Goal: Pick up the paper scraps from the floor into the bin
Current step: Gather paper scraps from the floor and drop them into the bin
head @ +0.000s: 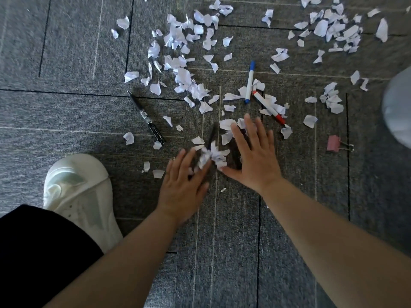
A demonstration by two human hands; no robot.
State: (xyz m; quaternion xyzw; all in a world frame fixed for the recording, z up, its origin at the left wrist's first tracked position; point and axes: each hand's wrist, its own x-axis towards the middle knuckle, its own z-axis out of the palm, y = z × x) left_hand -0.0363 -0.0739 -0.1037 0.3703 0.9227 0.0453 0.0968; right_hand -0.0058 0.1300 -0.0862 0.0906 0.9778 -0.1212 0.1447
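Several white paper scraps point(182, 76) lie scattered over the grey carpet, thickest at the top middle and top right point(335, 27). A small heap of scraps point(213, 155) sits between my two hands. My left hand point(184, 181) is flat on the floor with fingers spread, its fingertips touching the heap. My right hand point(253, 156) is also flat and spread, its thumb against the heap and its fingers over more scraps point(226, 124). Neither hand grips anything. A dark thin object lies partly under the heap. No bin is clearly in view.
A black pen point(146, 117), a blue marker point(250, 82) and a red marker point(268, 106) lie among the scraps. A pink binder clip point(334, 143) is at the right. My white shoe point(82, 196) is at lower left. A pale grey rounded object point(398, 107) is at the right edge.
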